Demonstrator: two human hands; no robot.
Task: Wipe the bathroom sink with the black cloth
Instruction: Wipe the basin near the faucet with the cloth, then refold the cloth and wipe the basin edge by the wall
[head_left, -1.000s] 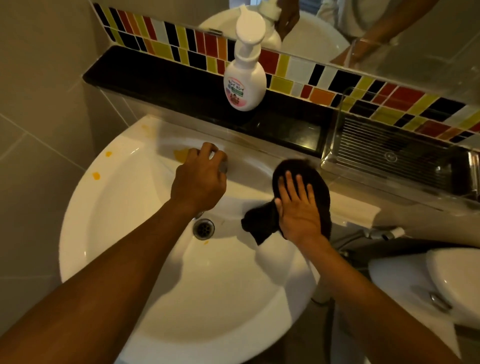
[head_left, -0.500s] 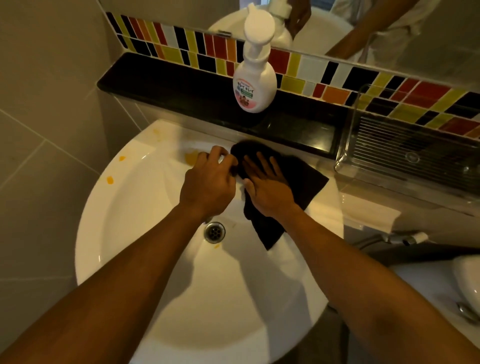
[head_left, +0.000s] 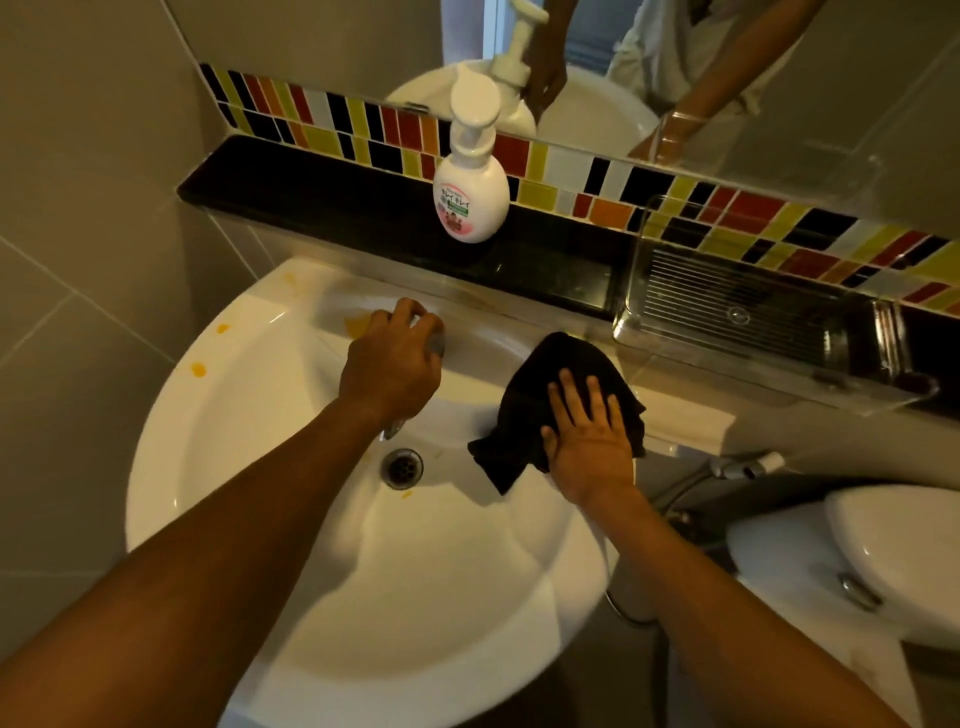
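Observation:
The white bathroom sink (head_left: 291, 545) fills the middle of the view, with orange stains on its left rim (head_left: 198, 369) and behind the tap (head_left: 356, 326). My left hand (head_left: 389, 369) is closed over the metal tap (head_left: 437, 340) at the back of the basin, hiding most of it. The black cloth (head_left: 561, 364) lies crumpled on the sink's right back rim, one corner hanging into the bowl. My right hand (head_left: 587, 441) presses flat on the cloth, fingers spread.
The drain (head_left: 401, 467) sits just below the tap. A white soap pump bottle (head_left: 470, 202) stands on the black ledge (head_left: 311, 208) behind the sink. A clear plastic tray (head_left: 753, 322) rests on the ledge at right. A toilet (head_left: 857, 561) and spray hose (head_left: 743, 465) are at right.
My right hand slid the cloth left up to the tap, then back right onto the rim. My left hand stayed on the tap.

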